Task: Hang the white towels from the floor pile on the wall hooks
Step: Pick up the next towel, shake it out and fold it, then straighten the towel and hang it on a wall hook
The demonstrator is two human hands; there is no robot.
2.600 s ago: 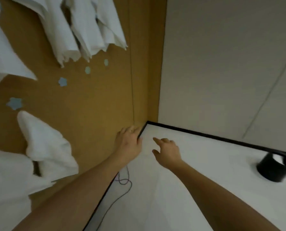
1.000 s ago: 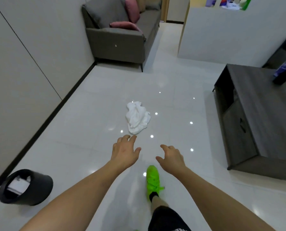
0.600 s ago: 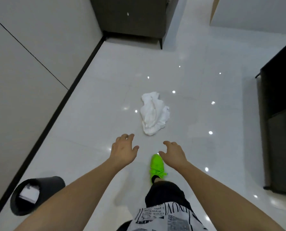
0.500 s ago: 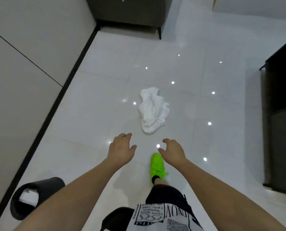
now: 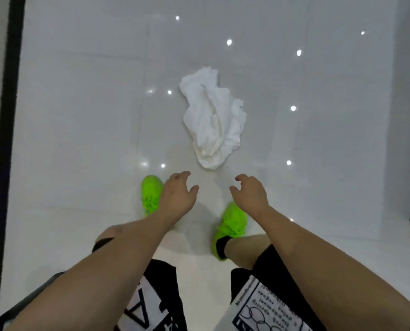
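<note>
Nearest the camera, both bare forearms reach forward and down over two bright green shoes [image 5: 151, 194], and the left hand [image 5: 177, 194] and right hand [image 5: 249, 194] hang above the glossy white floor [image 5: 79, 127] with fingers loosely curled and spread, holding nothing. Just beyond the fingertips, not yet touched, lies the crumpled white towel pile [image 5: 212, 120], well out from the dark baseboard [image 5: 6, 115] along the left wall. No hooks show here, so for this pile the work looks barely begun: grasping, carrying and hanging all remain.
</note>
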